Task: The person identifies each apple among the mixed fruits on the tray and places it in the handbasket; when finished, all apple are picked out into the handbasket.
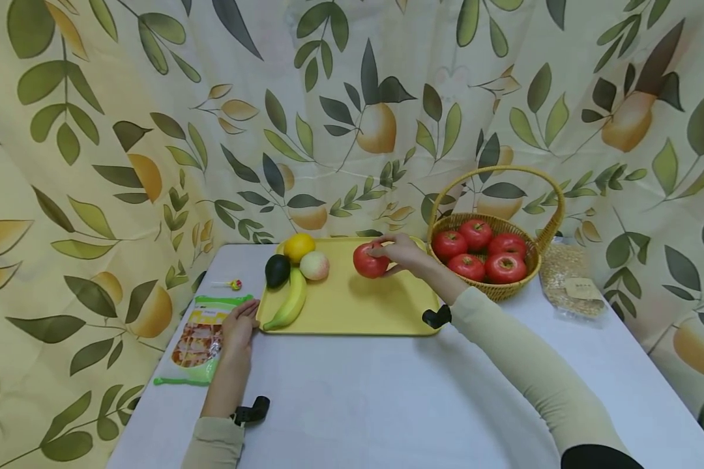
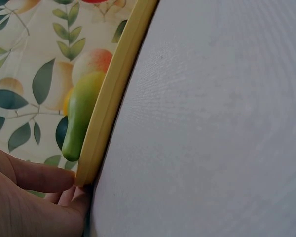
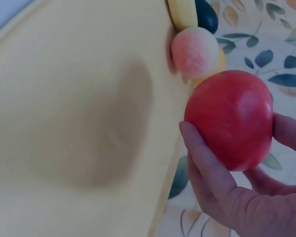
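My right hand [image 1: 403, 253] holds a red apple [image 1: 368, 262] above the yellow tray [image 1: 358, 316], thumb and fingers spread around its sides. In the right wrist view the apple [image 3: 232, 118] hangs over a shadow on the tray. At the tray's front left corner, my left hand [image 1: 238, 326] grips the rim; the left wrist view has its thumb and fingers at the tray's corner [image 2: 87, 173]. On the tray's left part lie a banana [image 1: 291, 303], a pinkish peach [image 1: 314, 266], a dark avocado [image 1: 278, 271] and a yellow lemon [image 1: 299, 248].
A wicker basket [image 1: 495, 291] with a tall handle stands right of the tray, holding several red apples [image 1: 475, 234]. Beside it lies a clear bag of grains [image 1: 569, 277]. A green food packet [image 1: 196, 339] and a small lollipop [image 1: 234, 284] lie at the left.
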### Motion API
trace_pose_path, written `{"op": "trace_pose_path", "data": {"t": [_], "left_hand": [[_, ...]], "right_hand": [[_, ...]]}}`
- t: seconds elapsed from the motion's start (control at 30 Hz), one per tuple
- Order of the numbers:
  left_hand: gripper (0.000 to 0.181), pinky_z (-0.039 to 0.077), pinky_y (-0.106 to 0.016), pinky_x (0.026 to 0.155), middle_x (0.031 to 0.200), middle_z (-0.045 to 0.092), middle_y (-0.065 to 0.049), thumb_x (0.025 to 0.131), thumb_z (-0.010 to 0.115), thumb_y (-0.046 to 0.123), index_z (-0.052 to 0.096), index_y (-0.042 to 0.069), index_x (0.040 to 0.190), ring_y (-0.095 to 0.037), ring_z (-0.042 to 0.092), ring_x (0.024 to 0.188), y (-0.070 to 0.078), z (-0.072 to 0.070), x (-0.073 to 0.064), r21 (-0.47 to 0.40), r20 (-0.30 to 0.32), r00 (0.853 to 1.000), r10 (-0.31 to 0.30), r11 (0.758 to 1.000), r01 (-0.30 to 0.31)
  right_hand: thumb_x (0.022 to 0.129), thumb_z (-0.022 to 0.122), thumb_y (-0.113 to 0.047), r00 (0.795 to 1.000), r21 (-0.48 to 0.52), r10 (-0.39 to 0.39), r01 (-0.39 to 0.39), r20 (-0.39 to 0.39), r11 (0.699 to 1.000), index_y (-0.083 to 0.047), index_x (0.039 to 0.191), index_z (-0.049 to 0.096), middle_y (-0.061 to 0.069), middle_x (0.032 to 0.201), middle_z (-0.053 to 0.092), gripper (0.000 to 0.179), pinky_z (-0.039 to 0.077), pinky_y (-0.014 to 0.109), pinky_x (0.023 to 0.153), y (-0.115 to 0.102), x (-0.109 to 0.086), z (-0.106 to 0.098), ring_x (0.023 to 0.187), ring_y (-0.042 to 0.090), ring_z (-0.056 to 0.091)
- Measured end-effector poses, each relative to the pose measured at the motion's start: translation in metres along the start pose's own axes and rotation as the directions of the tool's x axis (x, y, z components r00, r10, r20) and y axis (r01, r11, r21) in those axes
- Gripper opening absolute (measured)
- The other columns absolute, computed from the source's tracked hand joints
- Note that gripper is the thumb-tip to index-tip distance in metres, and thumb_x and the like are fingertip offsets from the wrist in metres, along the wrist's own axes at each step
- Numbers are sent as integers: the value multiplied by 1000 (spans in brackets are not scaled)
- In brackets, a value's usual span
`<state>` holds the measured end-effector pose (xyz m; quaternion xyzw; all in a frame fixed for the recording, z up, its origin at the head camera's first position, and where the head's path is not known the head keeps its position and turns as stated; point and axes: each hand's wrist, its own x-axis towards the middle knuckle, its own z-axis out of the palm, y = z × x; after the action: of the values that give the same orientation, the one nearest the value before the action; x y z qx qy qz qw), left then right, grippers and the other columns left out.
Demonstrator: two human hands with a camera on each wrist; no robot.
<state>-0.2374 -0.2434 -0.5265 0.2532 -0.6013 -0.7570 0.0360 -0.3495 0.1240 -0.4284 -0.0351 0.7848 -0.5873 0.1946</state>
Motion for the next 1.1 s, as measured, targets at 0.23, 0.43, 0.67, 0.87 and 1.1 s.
{"op": "trace_pose_path", "data": {"t": [0.23,0.43,0.67,0.87,1.1], "left_hand": [[73,38,-36,121,156,49,-21,86,38,-26,44,-2,154,-29,46,146,-1,-1,-1,1,-4,1000,4,1000,-4],[73,37,-36,122,157,46,-23,85,37,-26,42,-5,155,-30,44,148,-2,-2,-2,-9,24,999,28,1000,-28],[74,38,-36,121,158,45,-23,85,36,-26,42,-4,155,-30,44,147,-3,-1,-1,-3,28,999,26,1000,-26],[73,38,-35,121,158,46,-23,86,37,-26,43,-4,155,-30,44,147,-2,-1,-1,-3,18,1000,19,1000,-19],[73,39,-36,121,157,48,-21,85,38,-25,45,-3,154,-29,46,146,-3,-1,0,19,-1,1000,17,1000,-17]], "right_hand": [[99,70,-19,1000,14,20,-19,-23,1000,-2,148,51,25,144,48,55,60,57,90,-2,-7,-17,116,36,61],[100,69,-19,999,17,5,-4,-33,1000,0,147,50,26,144,48,54,59,59,91,-6,-13,-32,115,37,60],[100,68,-17,998,37,27,-25,-52,999,-1,148,50,25,147,47,54,59,58,92,-11,-23,-47,123,40,57],[100,68,-21,996,-11,38,-39,-76,999,-1,148,49,24,145,48,55,60,55,93,-15,-31,-61,125,41,56],[100,68,-22,995,-16,68,-69,-70,997,-2,153,43,26,150,43,62,56,57,100,-16,-38,-77,130,44,52]]}}
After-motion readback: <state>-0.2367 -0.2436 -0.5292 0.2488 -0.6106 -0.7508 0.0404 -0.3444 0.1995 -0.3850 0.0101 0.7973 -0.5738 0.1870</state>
